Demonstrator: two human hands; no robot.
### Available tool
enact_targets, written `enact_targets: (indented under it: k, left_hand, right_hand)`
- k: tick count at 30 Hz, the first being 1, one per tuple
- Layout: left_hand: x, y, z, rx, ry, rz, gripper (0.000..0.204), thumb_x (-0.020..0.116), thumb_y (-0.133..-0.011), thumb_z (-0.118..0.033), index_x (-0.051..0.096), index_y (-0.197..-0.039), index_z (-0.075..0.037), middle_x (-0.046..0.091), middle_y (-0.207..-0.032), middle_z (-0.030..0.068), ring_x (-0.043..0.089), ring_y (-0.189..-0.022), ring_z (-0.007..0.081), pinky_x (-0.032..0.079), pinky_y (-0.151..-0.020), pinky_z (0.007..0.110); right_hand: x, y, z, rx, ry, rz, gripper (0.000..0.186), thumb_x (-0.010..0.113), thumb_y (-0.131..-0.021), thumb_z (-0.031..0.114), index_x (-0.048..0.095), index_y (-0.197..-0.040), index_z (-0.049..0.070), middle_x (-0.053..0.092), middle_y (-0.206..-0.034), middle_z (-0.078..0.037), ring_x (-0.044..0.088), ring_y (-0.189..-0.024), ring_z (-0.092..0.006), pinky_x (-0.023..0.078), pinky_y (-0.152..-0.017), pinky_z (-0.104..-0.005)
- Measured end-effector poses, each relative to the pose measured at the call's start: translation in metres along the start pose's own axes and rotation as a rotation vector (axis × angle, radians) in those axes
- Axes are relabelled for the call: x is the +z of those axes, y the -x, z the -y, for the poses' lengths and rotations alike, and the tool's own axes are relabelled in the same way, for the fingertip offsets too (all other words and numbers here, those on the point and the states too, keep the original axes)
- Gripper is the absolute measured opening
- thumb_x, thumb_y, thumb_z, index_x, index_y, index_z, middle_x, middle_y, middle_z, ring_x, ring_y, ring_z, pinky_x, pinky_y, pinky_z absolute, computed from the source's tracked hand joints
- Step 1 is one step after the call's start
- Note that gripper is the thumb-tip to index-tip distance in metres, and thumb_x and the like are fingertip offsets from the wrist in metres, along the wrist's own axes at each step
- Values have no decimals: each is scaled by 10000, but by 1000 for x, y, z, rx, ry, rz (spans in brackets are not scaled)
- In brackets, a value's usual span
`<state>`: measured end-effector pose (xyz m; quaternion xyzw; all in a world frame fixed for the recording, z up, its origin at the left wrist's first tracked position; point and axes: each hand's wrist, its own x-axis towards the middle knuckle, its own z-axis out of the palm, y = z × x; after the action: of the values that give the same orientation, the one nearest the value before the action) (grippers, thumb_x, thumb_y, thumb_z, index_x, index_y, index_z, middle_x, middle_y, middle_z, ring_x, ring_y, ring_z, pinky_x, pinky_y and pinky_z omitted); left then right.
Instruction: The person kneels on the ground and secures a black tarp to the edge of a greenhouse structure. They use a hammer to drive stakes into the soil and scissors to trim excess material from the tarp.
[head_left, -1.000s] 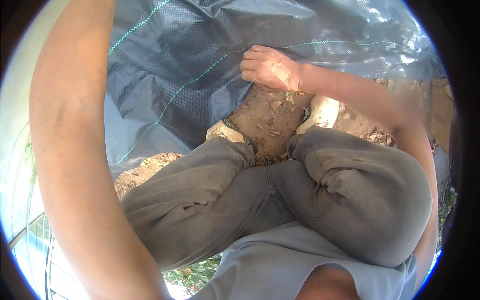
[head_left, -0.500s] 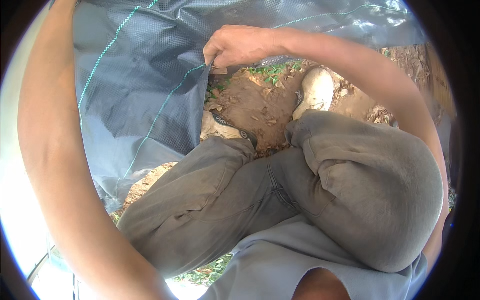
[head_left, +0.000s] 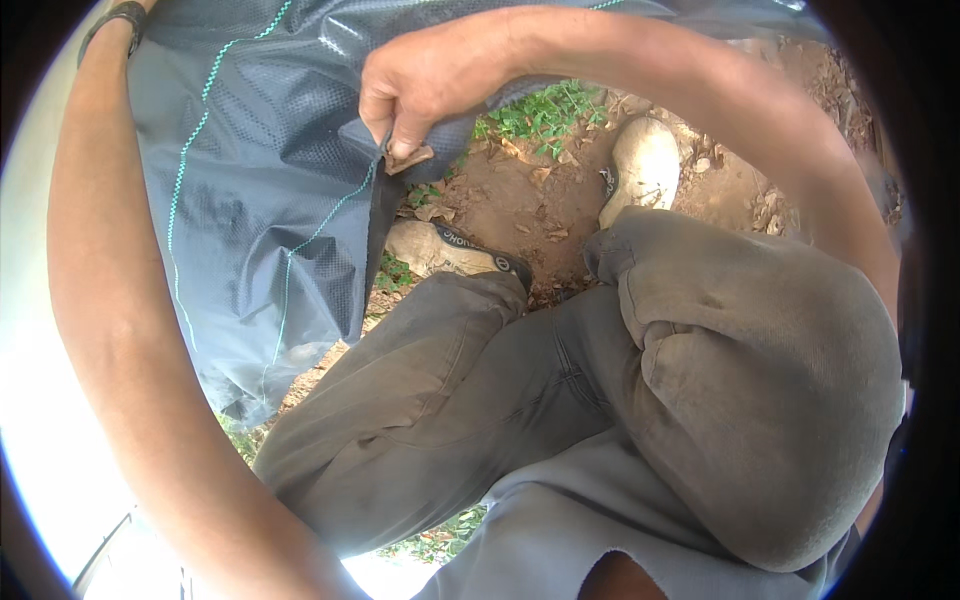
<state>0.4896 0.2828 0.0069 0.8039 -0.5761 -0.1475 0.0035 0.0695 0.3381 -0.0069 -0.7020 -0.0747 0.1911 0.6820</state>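
My right hand (head_left: 432, 80) is closed in a pinch at the edge of a black woven plastic sheet (head_left: 300, 120) with green stitched lines. Below its thumb and fingers pokes a small flat brown piece (head_left: 408, 160), perhaps wood or dry leaf; I cannot tell which. The sheet's corner hangs in folds towards my bent leg. At the far left, my left forearm (head_left: 110, 250) reaches along the sheet up to a dark wristband (head_left: 118, 22). The left hand lies beyond the upper edge of the picture.
Bare brown soil (head_left: 500, 205) with dry leaves lies between my two pale shoes (head_left: 645, 165). Low green plants (head_left: 545, 115) grow beside the sheet. My legs in dusty grey trousers (head_left: 760, 380) are folded close below. Bright light washes out the left rim.
My right hand has shifted left, and the pinched sheet edge is lower and farther left. More green plants and the brown piece show. The left wristband has come into view.
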Motion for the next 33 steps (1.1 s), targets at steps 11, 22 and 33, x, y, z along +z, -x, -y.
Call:
enact_targets:
  k: [11, 22, 33]
  left_hand:
    - [7, 41, -60, -231, 98, -187, 451, 525, -1019, -436, 699, -1337, -167, 637, -1411, 164, 567, -1345, 356, 428, -1150, 470]
    - [30, 61, -102, -451, 91, -286, 559, 545, -1009, -574, 538, -1513, -333, 467, -1451, 333, 392, -1403, 481, 261, -1222, 545]
    - [46, 68, -100, -417, 18, -395, 622, 481, -1009, -644, 466, -1557, -350, 381, -1520, 358, 275, -1480, 521, 199, -1245, 587]
  right_hand:
    - [72, 14, -52, -130, 826, 161, 120, 682, -751, 139, 738, -798, 45, 727, -756, -176, 743, -774, -357, 565, -723, -463]
    - [83, 27, -53, 16, 794, 316, 195, 686, -816, 141, 747, -990, 78, 734, -855, -162, 715, -856, -319, 472, -897, -462]
    - [-140, -40, 89, -89, 1011, -615, 446, 718, -923, 203, 634, -1323, 24, 646, -1352, -159, 574, -1304, -328, 487, -1079, -438]
